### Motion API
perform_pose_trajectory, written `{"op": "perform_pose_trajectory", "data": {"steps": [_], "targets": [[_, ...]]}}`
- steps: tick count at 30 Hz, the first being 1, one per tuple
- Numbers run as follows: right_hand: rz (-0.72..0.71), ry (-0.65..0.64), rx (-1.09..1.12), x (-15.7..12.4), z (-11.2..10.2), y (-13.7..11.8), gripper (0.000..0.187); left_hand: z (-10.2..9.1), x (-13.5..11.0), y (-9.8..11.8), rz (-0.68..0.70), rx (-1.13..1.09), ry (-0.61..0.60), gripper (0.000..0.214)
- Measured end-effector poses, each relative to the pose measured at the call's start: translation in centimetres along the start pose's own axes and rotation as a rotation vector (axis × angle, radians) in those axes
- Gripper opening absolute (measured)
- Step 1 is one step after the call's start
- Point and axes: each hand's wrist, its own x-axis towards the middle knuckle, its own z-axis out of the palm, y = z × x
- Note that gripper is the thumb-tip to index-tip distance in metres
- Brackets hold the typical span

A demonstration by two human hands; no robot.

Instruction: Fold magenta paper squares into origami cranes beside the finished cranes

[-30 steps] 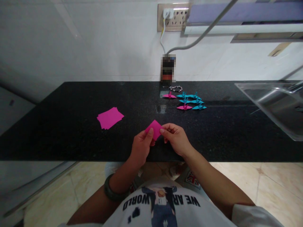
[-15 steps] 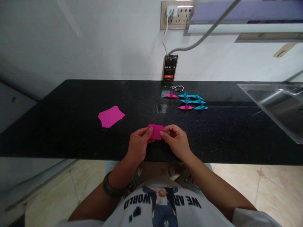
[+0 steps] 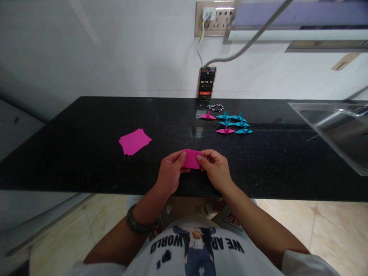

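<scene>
A small folded piece of pink paper (image 3: 192, 159) is held up between both hands, just above the near part of the black counter. My left hand (image 3: 171, 168) pinches its left side, thumb on top and fingers underneath. On the right side, my right hand (image 3: 216, 168) grips the paper between thumb and fingers. To the left lies a loose stack of pink paper sheets (image 3: 135, 142). Beyond my right hand stand several folded paper cranes, among them a pink crane (image 3: 225, 130) and a blue crane (image 3: 244, 131).
A phone (image 3: 207, 82) showing a timer leans on the wall, a cable rising behind it to the socket panel (image 3: 215, 18). In front of it lies a beaded bracelet (image 3: 215, 107). A metal sink (image 3: 339, 134) is set into the black counter (image 3: 86, 153) at the right.
The pink paper has shifted slightly right and its outline looks a little wider, with an uneven top edge. Both hands have moved slightly with it. The stack and cranes stay put.
</scene>
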Motion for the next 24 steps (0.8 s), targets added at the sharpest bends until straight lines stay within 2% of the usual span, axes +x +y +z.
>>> {"op": "perform_pose_trajectory", "data": {"steps": [11,18,24], "targets": [[0.013,0.008,0.038,-0.28,-0.08,0.20,0.013,-0.25,-0.36,0.11,0.001,0.050,-0.054,0.035],[-0.084,0.027,-0.099,-0.58,-0.13,0.31,0.013,-0.10,-0.50,0.18,-0.007,0.051,-0.038,0.033],[-0.070,0.014,-0.015,-0.79,0.00,0.25,0.010,-0.13,-0.57,0.21,-0.002,0.064,-0.045,0.029]]}}
